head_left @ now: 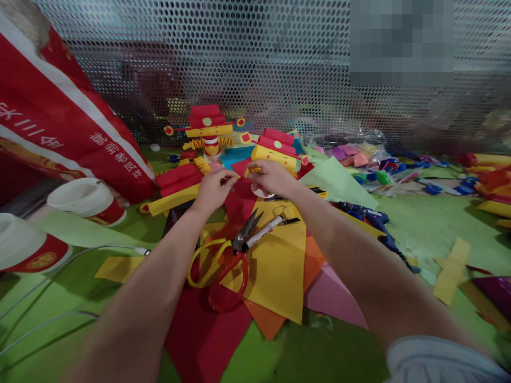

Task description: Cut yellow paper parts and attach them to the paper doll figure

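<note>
My left hand [216, 190] is pinched closed beside a red and yellow paper piece [175, 194]; a tiny yellow bit shows at its fingertips, too small to name. Across a small gap, my right hand [270, 178] pinches a small folded yellow paper strip [251, 171]. Right behind it stands a paper figure [275, 150] with a yellow face and red hat. A similar paper figure [208, 127], mounted on a paper cup, stands farther back on the left. Below the hands, scissors [239, 244] with red and yellow handles and a white marker [263, 233] lie on yellow paper [281, 276].
Paper cups [82, 197] and a large red bag [75, 106] stand at the left, with a white cable [96, 247] in front. Red paper [207, 335] lies at the near edge. A glue gun [361, 213] and plastic-wrapped craft bits [371, 159] lie at the right, before a perforated metal panel [259, 53].
</note>
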